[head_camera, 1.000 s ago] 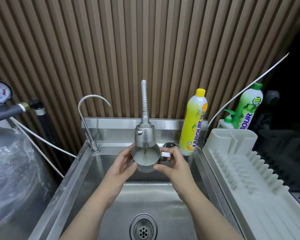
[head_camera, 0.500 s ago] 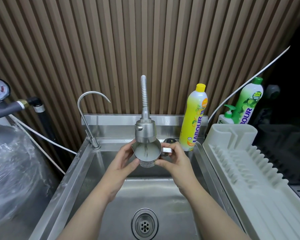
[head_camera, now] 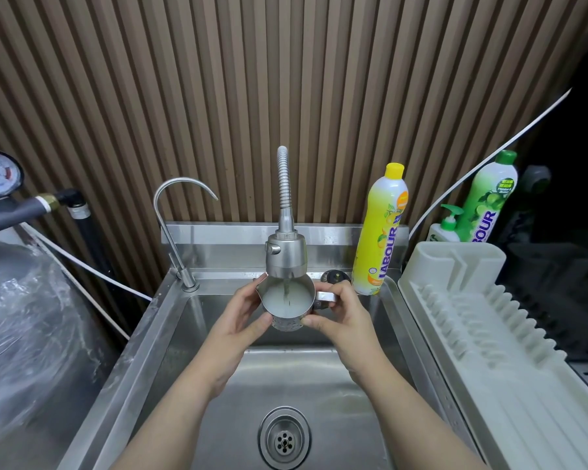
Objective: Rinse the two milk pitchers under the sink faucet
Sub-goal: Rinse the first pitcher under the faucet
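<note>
Two-handed grip on the milk pitcher (head_camera: 287,323): the left hand (head_camera: 241,320) cups the spout side with curled fingers, and the right hand (head_camera: 345,317) pinches the handle, thumb pressed low on the wall. The pitcher hangs over the sink (head_camera: 319,378), its mouth just under the faucet (head_camera: 286,257), rim nearly touching the spray head. A thin stream falls into it, and the water inside looks cloudy white.

This reads as the fill stage of rinsing one pitcher; the other pitcher is not in view. The next move likely calls for lowering it clear of the spray head, swirling, then tipping the milky water out toward the drain (head_camera: 284,439). Wet steel may slip, so the handle grip should stay firm.
</note>
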